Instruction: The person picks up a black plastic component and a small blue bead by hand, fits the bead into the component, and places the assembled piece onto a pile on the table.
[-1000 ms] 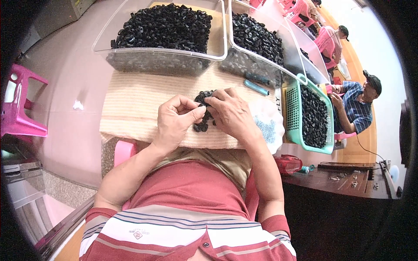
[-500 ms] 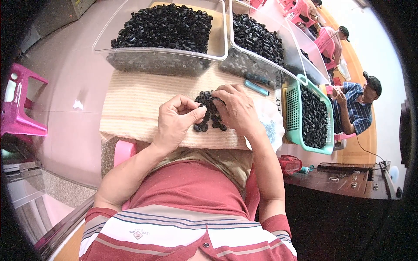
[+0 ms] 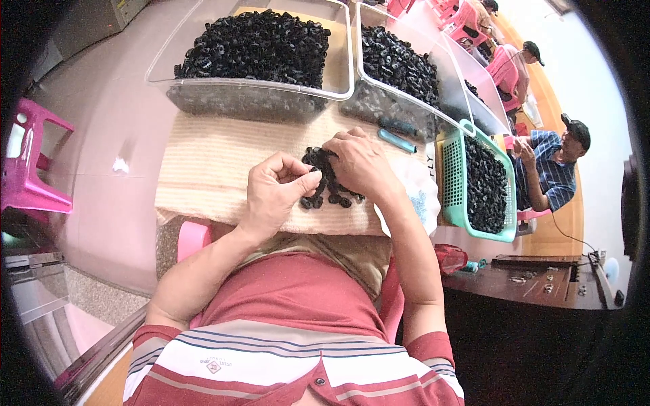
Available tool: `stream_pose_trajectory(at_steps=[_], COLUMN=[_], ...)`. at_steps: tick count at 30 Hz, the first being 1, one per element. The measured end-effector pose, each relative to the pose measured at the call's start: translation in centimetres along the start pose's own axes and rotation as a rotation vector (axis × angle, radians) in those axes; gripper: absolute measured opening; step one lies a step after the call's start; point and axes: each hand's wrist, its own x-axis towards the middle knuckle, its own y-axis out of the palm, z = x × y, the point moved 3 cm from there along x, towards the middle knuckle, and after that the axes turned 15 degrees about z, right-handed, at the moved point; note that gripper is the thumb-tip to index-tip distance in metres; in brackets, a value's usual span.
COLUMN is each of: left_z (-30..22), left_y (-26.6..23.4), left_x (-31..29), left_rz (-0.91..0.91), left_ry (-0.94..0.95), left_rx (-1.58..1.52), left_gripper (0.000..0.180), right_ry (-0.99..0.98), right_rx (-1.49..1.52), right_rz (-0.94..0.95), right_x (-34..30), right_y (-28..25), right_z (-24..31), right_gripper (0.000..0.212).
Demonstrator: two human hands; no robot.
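A small pile of black ring-like parts [image 3: 315,158] lies on the cream ribbed cloth [image 3: 203,162] in front of me. Thumb and forefinger of my left hand [image 3: 279,193] are pinched together at the pile's left side, with a small black part at their tips. From the right, my right hand [image 3: 362,162] reaches over the pile, its fingers bent down onto the parts. Whatever sits under those fingers is hidden. Beyond my right hand, a teal pen-shaped tool [image 3: 397,140] rests on the cloth.
Clear plastic bins [image 3: 250,88] heaped with black parts stand along the far side. A green basket [image 3: 457,183] of similar parts is at the right, near a white scalloped dish [image 3: 426,176] holding blue bits. A co-worker [image 3: 552,162] sits beyond. Pink stool [image 3: 37,162] at left.
My right hand has shifted slightly left and up over the pile, and the parts beneath it show a little differently. My left hand keeps its pinch in nearly the same place.
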Motion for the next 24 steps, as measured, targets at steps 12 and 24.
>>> stream_pose_trajectory(at_steps=[12,24], left_z=[0.2,0.1], left_y=[0.0,0.1], left_x=[-0.1,-0.1], left_rz=[-0.013,0.003], left_ry=[-0.019,-0.019], left_rx=[0.016,-0.011], left_gripper=[0.013,0.013], right_ry=[0.072,0.015], right_rx=[0.017,0.094], right_rz=[0.009,-0.108], right_x=[0.6,-1.0], right_y=[0.3,0.1], right_z=[0.0,0.1], right_gripper=[0.019,0.018])
